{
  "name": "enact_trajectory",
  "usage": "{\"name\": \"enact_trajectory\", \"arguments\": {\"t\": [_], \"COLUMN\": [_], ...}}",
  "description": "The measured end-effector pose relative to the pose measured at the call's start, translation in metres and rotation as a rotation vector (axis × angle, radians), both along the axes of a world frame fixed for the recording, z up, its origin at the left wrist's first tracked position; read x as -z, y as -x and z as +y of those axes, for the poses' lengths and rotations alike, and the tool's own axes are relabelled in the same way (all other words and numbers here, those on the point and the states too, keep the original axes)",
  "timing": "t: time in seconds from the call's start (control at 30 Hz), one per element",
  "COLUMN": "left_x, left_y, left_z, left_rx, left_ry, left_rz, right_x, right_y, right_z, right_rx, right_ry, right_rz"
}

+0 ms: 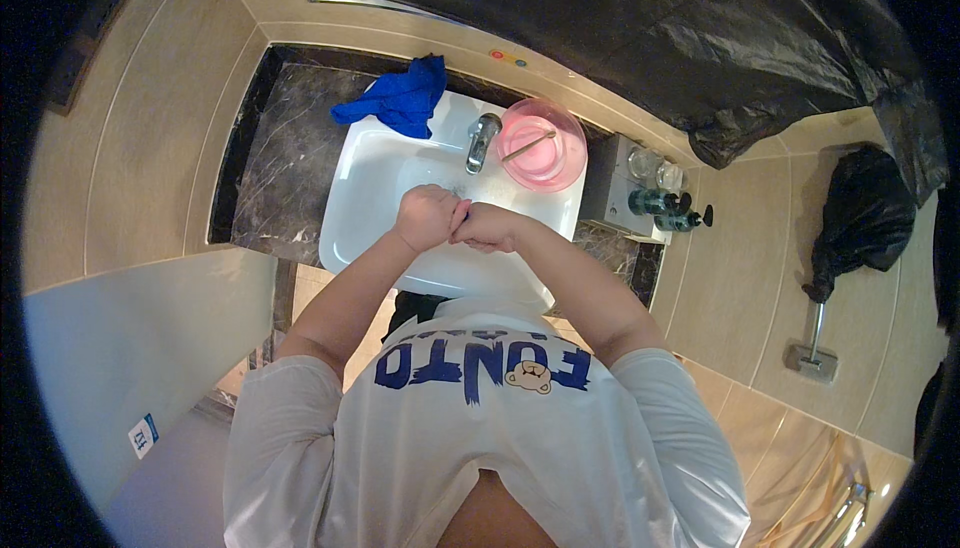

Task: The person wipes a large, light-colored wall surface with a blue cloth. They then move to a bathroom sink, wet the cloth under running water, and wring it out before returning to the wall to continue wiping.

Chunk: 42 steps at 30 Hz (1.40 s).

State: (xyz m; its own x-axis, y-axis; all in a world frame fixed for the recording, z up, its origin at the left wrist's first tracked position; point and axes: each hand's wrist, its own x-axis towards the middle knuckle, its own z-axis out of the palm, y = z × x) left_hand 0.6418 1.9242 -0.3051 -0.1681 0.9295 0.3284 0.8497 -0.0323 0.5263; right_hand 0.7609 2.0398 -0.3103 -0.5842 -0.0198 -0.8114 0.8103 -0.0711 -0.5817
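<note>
Both my hands are pressed together over the white washbasin [360, 210], in front of the chrome faucet [484, 143]. My left hand [429, 218] is curled into a fist. Against it, my right hand [487, 227] is closed too. A bit of a small dark blue thing [467, 215] peeks out between them; the fingers hide the rest, so its kind cannot be told. On the basin's back left corner lies a crumpled blue cloth [397, 101]. To the faucet's right stands a pink translucent bowl [574, 146] with a smaller pink bowl [536, 154] inside, a thin stick-like utensil [529, 146] across it.
Dark marble countertop [285, 158] surrounds the basin. At right, a grey box [611, 188] stands beside glass cups [669, 175] and pump bottles [679, 219]. Black plastic sheeting [600, 30] covers the wall above. More black plastic wraps a wall-mounted fixture [862, 218] at far right.
</note>
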Motion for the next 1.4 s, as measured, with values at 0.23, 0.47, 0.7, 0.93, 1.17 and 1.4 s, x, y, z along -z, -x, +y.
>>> {"name": "enact_trajectory", "arguments": {"t": [0.23, 0.47, 0.7, 0.93, 1.17, 1.4], "left_x": [0.043, 0.043, -0.018, 0.02, 0.005, -0.02], "left_y": [0.01, -0.009, -0.022, -0.017, -0.017, 0.009], "left_z": [-0.001, -0.006, -0.005, -0.008, -0.004, -0.003], "left_rx": [-0.444, -0.484, -0.605, -0.584, -0.415, -0.027], "left_ry": [0.416, 0.726, 0.776, 0.648, 0.191, -0.04], "left_rz": [-0.678, -1.706, -1.731, -1.28, -0.317, -0.012], "right_x": [-0.034, -0.024, -0.024, -0.041, -0.045, -0.048], "right_y": [-0.01, -0.021, -0.011, 0.009, 0.021, 0.015], "right_z": [-0.039, -0.047, -0.036, -0.032, -0.02, -0.018], "right_rx": [0.05, -0.282, -0.349, -0.45, -0.337, -0.352], "right_ry": [-0.866, -1.321, -1.366, -1.293, -1.013, -0.803], "right_rz": [0.283, 0.503, 0.565, 0.385, 0.236, 0.497]}}
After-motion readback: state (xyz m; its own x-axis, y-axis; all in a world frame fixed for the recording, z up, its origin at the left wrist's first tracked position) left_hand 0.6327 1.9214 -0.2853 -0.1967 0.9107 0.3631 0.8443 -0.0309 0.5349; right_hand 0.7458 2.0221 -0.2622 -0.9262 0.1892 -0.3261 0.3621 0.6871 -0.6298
